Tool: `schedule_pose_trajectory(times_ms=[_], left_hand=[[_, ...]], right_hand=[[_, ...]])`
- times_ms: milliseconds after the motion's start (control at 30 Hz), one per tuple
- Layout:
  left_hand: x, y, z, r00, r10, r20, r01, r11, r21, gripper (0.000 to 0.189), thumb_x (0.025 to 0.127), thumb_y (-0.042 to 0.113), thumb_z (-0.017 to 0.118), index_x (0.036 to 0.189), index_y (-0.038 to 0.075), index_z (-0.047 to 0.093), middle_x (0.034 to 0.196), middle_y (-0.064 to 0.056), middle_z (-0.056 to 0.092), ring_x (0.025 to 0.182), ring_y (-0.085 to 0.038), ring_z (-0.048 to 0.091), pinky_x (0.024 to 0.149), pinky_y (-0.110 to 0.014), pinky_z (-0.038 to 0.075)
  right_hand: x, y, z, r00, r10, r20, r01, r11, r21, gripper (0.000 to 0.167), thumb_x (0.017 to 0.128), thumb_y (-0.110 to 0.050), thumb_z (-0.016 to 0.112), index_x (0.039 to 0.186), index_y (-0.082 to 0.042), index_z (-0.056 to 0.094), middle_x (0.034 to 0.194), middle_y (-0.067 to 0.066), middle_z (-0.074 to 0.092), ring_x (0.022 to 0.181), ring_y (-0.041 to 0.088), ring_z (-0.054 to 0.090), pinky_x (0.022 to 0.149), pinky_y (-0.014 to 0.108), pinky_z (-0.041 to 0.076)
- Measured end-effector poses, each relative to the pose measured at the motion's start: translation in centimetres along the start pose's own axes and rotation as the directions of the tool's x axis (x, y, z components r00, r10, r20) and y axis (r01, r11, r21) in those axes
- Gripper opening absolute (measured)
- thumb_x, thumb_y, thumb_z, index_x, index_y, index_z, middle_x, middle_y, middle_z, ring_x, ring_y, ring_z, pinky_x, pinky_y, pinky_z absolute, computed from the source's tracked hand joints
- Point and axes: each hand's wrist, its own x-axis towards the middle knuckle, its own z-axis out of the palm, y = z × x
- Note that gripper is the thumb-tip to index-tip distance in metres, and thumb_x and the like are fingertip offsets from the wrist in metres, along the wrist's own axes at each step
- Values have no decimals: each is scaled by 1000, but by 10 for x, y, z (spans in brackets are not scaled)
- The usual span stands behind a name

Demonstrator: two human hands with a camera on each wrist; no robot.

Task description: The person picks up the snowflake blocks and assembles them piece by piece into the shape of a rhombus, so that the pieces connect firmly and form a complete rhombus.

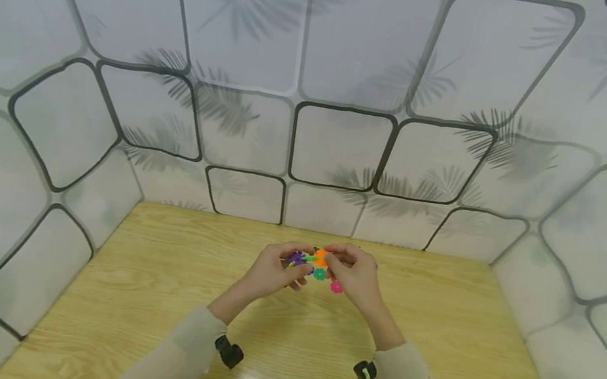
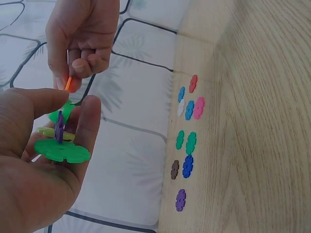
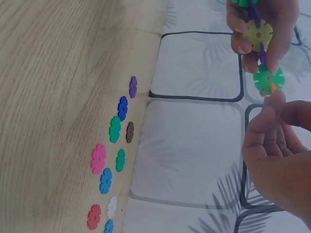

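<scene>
My left hand (image 1: 271, 270) holds a chain of notched plastic flower discs above the table. In the left wrist view the chain has a green disc (image 2: 63, 150), a yellow-green disc and a purple disc (image 2: 60, 127) slotted crosswise, with another green disc at the end near the thumb. My right hand (image 1: 355, 277) pinches an orange disc (image 1: 320, 256) between thumb and fingers. Its edge meets the chain's end green disc (image 3: 268, 79) in the right wrist view. Whether the two are slotted together cannot be told, as fingertips cover part of the orange disc.
Loose flower discs lie in rough rows on the wooden table (image 1: 151, 324), among them pink (image 3: 98, 158), brown (image 3: 129, 132), white (image 3: 112, 207), purple (image 3: 133, 87) and several blue and green ones. A patterned curtain (image 1: 340, 149) encloses the table at the back and sides.
</scene>
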Motion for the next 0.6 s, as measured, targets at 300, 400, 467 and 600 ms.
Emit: schedule_pose_trajectory(times_ms=[300,400,467,600], left_hand=[[0,1,-6,998,-52,43,55,996,-64,39,107,16,65,144,4,62,107,-28,75,94,-55,74,79,-62,64],[0,2,-7,998,-52,45,53,998,-39,40,106,17,67,144,5,63,103,-27,75,90,-49,76,77,-64,64],[0,3,-7,998,-55,39,56,998,-19,40,105,17,68,143,6,64,101,-23,75,85,-41,79,74,-62,65],[0,3,-7,998,-60,27,60,998,-1,39,104,18,69,142,7,65,97,-18,78,76,-28,80,68,-63,64]], right_hand=[[-1,-3,-1,1000,10,24,-10,1000,-1,24,105,-16,66,123,-1,72,99,21,78,69,13,70,52,24,52],[0,-2,0,999,-3,37,3,1000,2,24,105,-17,67,122,-1,72,95,17,78,69,16,70,52,24,53],[0,-1,1,999,-16,47,15,1000,10,24,104,-17,68,121,0,72,91,13,78,69,18,71,52,24,52],[1,0,3,998,-29,62,27,999,26,23,104,-16,69,119,1,71,88,9,78,68,18,70,52,24,51]])
